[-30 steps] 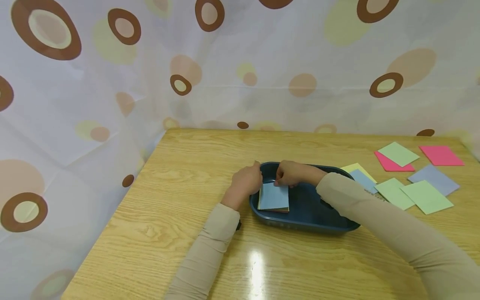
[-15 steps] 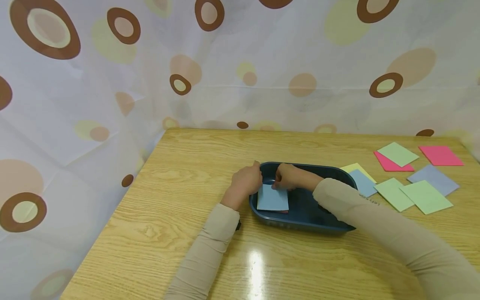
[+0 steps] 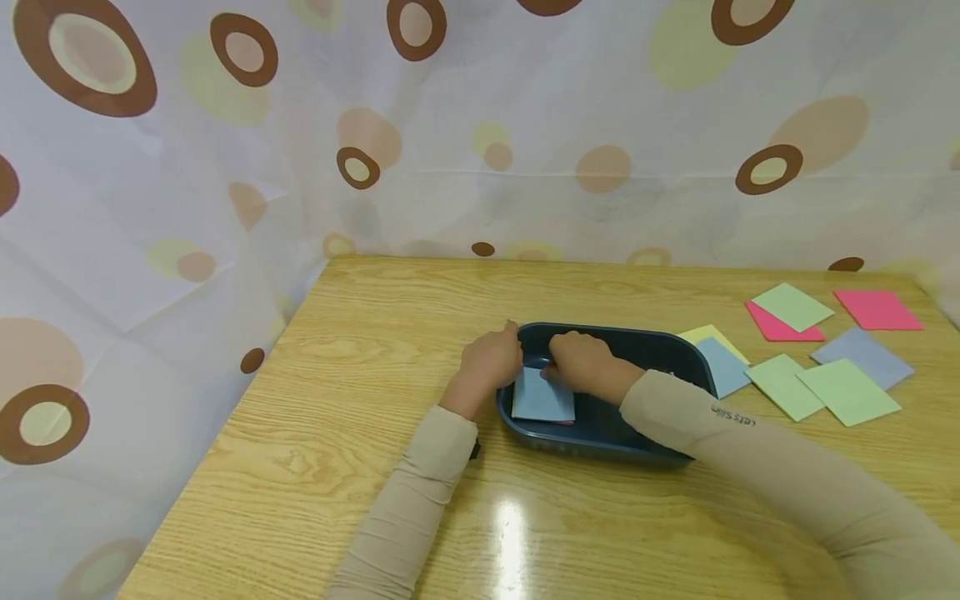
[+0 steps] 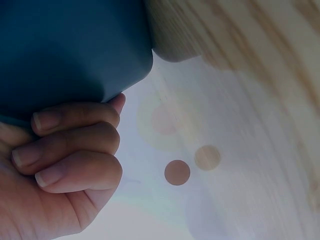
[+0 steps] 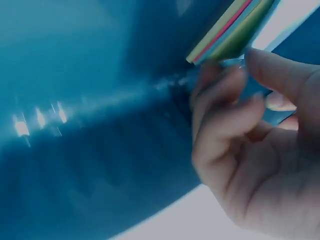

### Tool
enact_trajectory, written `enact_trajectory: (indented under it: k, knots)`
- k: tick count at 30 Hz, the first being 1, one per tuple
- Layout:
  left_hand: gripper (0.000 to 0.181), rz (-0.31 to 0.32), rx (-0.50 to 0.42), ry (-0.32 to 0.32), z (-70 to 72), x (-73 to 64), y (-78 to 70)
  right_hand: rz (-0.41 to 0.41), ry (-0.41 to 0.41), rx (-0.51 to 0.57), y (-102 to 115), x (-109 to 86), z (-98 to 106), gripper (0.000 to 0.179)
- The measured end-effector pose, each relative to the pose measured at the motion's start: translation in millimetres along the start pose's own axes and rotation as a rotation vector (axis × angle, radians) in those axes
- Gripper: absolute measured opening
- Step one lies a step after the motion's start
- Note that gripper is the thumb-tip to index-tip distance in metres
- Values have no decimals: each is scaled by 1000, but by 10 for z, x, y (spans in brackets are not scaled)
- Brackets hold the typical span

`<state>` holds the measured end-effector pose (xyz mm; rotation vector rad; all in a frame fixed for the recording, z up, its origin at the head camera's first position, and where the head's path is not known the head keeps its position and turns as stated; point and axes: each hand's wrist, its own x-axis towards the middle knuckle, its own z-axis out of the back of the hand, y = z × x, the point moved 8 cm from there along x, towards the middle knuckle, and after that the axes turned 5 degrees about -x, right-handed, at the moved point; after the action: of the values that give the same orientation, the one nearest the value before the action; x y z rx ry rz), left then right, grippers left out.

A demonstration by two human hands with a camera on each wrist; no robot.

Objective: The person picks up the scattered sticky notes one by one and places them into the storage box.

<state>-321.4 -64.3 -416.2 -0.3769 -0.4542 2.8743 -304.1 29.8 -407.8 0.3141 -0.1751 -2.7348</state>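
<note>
A dark blue plastic basin (image 3: 600, 425) stands on the table. My left hand (image 3: 491, 360) grips its left end at the rim; in the left wrist view the fingers (image 4: 82, 170) are curled against the basin's outer wall. Inside the basin's left part lies a stack of square paper notes (image 3: 543, 398) with a light blue sheet on top. Over the stack's far right corner, my right hand (image 3: 587, 363) pinches its edge between thumb and curled fingers. Yellow, pink, blue and green layers of the stack show at the fingertips in the right wrist view.
Loose square notes lie right of the basin: a blue one (image 3: 722, 367) over a yellow one, several green ones (image 3: 849, 392), a lilac one (image 3: 862, 357) and pink ones (image 3: 879, 310). A spotted curtain (image 3: 525, 125) hangs behind and left of the wooden table (image 3: 337, 375).
My right hand has lowered slightly and turned at the stack's far edge, its forearm shifting a little left. The top sheets now lie more evenly. My left hand stays at the rim.
</note>
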Motion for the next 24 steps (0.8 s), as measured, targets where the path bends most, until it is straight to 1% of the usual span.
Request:
enact_trajectory:
  k: [3,4,5,6,8,10,12,14,17,24]
  knots:
    - [47,4,-4,1,3,2,15,34,-94,-120,101,-63,81,20]
    - [46,4,-6,2,0,2,18,55,-113,-132,134,-81,104,19]
    - [46,3,-9,5,-4,2,19,78,-114,-134,164,-96,116,19]
    - [46,0,-11,8,-7,3,20,107,-101,-120,196,-110,120,20]
    - [45,-7,-12,7,-7,5,15,161,-41,-57,249,-131,105,27]
    - [45,-13,-15,3,-3,5,14,218,27,-12,306,-148,69,41]
    - [45,-16,-14,-1,4,3,14,250,76,-13,354,-157,21,58]
    - [46,-19,-13,-4,11,-1,12,256,87,-47,380,-152,-22,70]
    - [47,-21,-14,-2,16,-8,5,243,76,-96,391,-125,-80,77]
    - [48,-20,-19,2,22,-17,-11,188,95,-72,352,-56,-143,90]
